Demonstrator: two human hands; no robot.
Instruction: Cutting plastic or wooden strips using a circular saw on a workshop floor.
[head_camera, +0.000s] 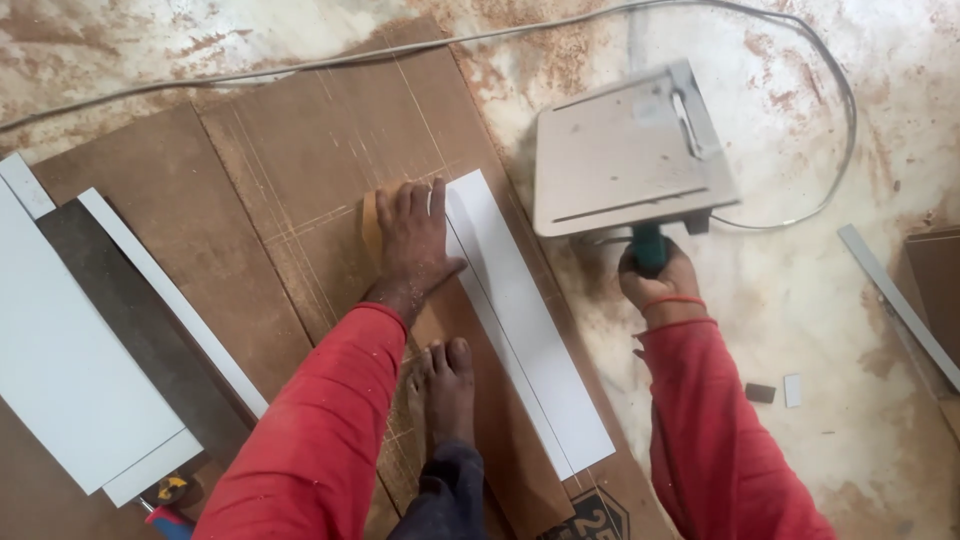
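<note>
Left hand (415, 240) lies flat, fingers spread, pressing a white laminate strip (525, 330) onto brown board (300, 160); right hand (655, 280) grips a circular saw (630, 150) by its handle.

white panels (70, 370) left | grey strip (900, 305) right | small offcuts (775, 392) on floor

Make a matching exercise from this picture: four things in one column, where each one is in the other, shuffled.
1. left hand
2. right hand
3. bare foot
4. white strip

a. grips the saw's green handle
b. lies along the brown board's right edge
c. pressed flat on the board
d. stands on the board, below the hand

Pairs: 1-c, 2-a, 3-d, 4-b
</note>
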